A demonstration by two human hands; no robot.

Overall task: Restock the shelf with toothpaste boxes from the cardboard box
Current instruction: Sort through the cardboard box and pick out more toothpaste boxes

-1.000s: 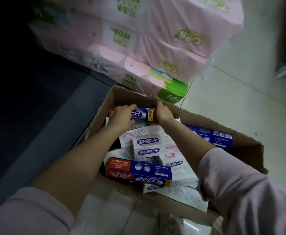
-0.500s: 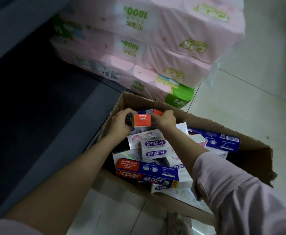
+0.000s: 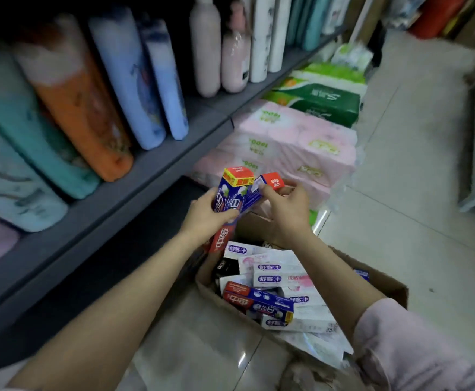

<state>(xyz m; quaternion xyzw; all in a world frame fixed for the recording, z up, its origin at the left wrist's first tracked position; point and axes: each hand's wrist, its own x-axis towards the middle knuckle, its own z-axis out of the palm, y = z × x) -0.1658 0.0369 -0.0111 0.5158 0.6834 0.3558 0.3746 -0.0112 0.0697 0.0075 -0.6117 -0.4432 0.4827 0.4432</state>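
- Hands at frame centre: the left hand (image 3: 208, 218) is wrapped round the lower bodies of two blue-and-red toothpaste boxes (image 3: 232, 198), which stand roughly upright and fan apart at the top; the right hand (image 3: 285, 207) pinches the upper end of the right-hand box between thumb and fingertips.
- Position of the load: both boxes are held in the air above the far end of the cardboard box (image 3: 394, 286), which sits on the tiled floor (image 3: 400, 193) at lower right and holds many more toothpaste boxes lying loosely.
- Step in hand, as judged: squaring up the pair before carrying it to the shelf (image 3: 146, 176).
- Advice: close the fanned tops with the right hand so the two long faces lie flush, then shift the left grip toward the middle so neither box can pivot out.
- Advice: keep printed faces turned the same way; the thin card will probably dent under a hard squeeze.
- Surroundings: upright bottles (image 3: 134, 80) fill the shelf at upper left, with a dark bay beneath its edge; where toothpaste belongs cannot be told. Pink tissue packs (image 3: 295, 148) are stacked just beyond the cardboard box.
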